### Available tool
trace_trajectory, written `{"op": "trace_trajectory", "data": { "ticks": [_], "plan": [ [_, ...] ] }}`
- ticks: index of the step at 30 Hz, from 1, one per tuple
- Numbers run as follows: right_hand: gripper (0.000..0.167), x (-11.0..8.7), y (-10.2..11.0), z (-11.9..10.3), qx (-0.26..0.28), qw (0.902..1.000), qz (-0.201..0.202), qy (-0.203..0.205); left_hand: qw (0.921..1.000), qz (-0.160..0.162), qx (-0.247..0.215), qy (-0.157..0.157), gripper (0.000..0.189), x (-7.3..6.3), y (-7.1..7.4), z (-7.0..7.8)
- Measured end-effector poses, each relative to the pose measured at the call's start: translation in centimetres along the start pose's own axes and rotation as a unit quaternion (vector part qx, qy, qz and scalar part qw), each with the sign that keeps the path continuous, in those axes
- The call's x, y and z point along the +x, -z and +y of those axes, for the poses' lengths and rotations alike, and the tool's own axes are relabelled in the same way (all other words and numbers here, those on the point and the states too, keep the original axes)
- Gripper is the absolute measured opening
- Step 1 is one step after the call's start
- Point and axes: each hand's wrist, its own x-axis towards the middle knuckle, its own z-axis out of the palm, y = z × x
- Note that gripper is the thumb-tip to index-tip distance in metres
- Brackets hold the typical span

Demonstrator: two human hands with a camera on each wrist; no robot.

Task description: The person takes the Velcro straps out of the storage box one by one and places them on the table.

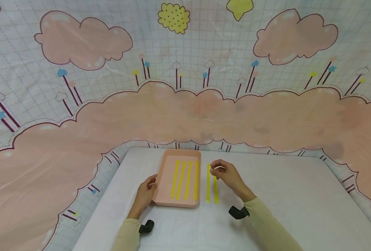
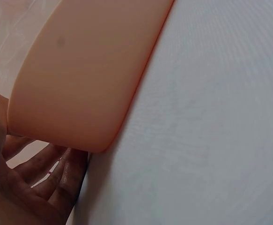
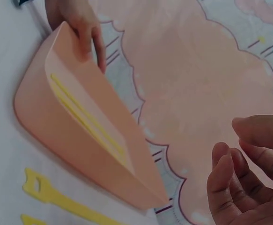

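A shallow pink tray [image 1: 161, 190] lies on the table with several yellow straps [image 1: 187, 179] side by side in it. My left hand [image 1: 146, 191] holds the tray's left wall, its fingers partly hidden by the wall in the left wrist view. Right of the tray lie two more yellow straps [image 1: 208, 188], with slotted heads toward me; one slotted head [image 3: 37, 185] shows well in the right wrist view. My right hand [image 1: 227, 174] hovers over their far ends, fingers bent, a gap between thumb and fingertips and nothing between them.
A white cloth covers the table [image 1: 286, 195], which meets a patterned curtain [image 1: 220, 118] at its back and sides. Black wrist mounts [image 1: 238, 212] sit at both sleeves.
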Motion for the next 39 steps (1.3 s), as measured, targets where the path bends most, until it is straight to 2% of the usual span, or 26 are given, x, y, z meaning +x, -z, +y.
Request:
{"op": "trace_trajectory", "data": {
  "ticks": [6, 23, 31, 39],
  "plan": [
    [0.025, 0.0, -0.4, -1.1, 0.009, 0.9996, -0.01, 0.023, 1.0, -0.002, -0.002, -0.001, 0.042, 0.0, 0.0, 0.1],
    [0.024, 0.2, -2.2, -3.4, 0.055, 0.9971, -0.031, 0.044, 1.0, -0.001, -0.002, 0.0, 0.041, -0.1, 0.0, 0.0],
    [0.029, 0.8, -3.5, -3.7, 0.06, 0.9954, -0.053, 0.052, 1.0, 0.004, -0.002, 0.004, 0.041, -0.2, -0.1, 0.2],
    [0.027, 1.2, -5.3, -3.8, 0.052, 0.9944, -0.07, 0.06, 1.0, 0.005, 0.001, 0.003, 0.041, -0.1, -0.1, 0.1]
  ]
}}
